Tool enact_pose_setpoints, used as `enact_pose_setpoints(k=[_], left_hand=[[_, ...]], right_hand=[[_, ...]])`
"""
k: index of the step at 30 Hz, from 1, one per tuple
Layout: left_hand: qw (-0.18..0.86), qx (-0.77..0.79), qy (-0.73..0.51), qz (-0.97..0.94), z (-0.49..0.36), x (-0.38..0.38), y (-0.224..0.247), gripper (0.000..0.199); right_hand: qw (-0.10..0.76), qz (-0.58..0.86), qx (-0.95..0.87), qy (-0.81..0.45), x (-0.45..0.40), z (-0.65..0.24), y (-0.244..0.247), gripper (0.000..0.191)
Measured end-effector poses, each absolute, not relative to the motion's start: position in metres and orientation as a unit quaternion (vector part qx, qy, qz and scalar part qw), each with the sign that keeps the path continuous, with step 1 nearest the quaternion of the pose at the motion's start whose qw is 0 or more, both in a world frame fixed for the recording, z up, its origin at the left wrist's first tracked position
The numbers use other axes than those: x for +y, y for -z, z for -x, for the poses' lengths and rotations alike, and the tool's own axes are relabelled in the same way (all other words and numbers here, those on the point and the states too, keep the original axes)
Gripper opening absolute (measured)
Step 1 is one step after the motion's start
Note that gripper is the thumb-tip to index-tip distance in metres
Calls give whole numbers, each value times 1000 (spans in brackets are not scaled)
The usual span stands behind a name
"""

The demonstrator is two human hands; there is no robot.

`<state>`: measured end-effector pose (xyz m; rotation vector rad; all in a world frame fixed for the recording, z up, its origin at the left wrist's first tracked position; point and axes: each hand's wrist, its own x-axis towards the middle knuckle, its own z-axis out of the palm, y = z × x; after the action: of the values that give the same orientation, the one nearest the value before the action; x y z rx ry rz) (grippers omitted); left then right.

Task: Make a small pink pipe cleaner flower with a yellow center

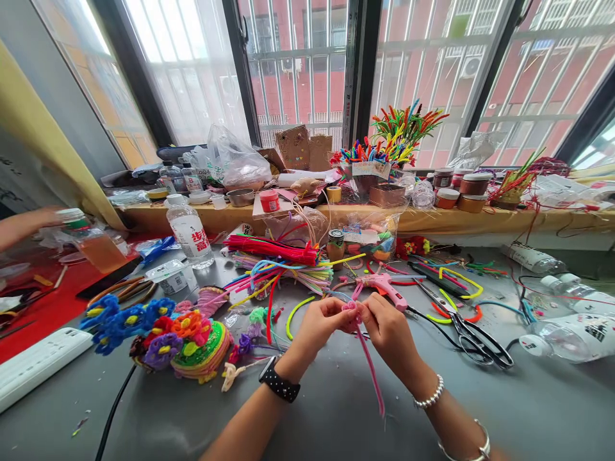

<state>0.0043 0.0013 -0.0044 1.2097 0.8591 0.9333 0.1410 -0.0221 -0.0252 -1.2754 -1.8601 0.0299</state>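
Both hands meet over the middle of the grey table [307,416]. My left hand [323,323], with a black dotted watch band on its wrist, pinches a small pink coil of pipe cleaner [352,307]. Opposite it, my right hand [387,323] has its fingers closed on the same pink piece. A long pink strand [371,371] hangs down from between the hands toward the table. Just behind them lies a pink glue gun [384,287]. The fingertips partly hide the coil.
Fuzzy flowers [163,330] and a white power strip [43,365] lie left. Pipe cleaner bundles [283,259] and a white-labelled bottle [189,234] stand behind. Scissors [473,333] and bottles [571,336] lie right. Another person's arm [29,227] reaches in at far left.
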Motion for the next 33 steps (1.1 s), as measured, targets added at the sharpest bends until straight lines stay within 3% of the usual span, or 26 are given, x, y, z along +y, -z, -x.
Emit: enact_pose_setpoints(k=[4,10,16,33], left_hand=[[616,387,-447,-521,-8,-1,5,26],[616,385,-449,-521,-7,-1,5,25],[616,393,-456,-509,-3,1,2,24],[595,391,-451,-539,-1,0,0,21]], right_hand=[[466,543,-699,10,-23,-130,32,30],[492,544,-675,-76,-22,-132,28,29],[462,500,-717,-152,-23,-140,18,26],[425,446,-772,-157,-23,-143,16,22]])
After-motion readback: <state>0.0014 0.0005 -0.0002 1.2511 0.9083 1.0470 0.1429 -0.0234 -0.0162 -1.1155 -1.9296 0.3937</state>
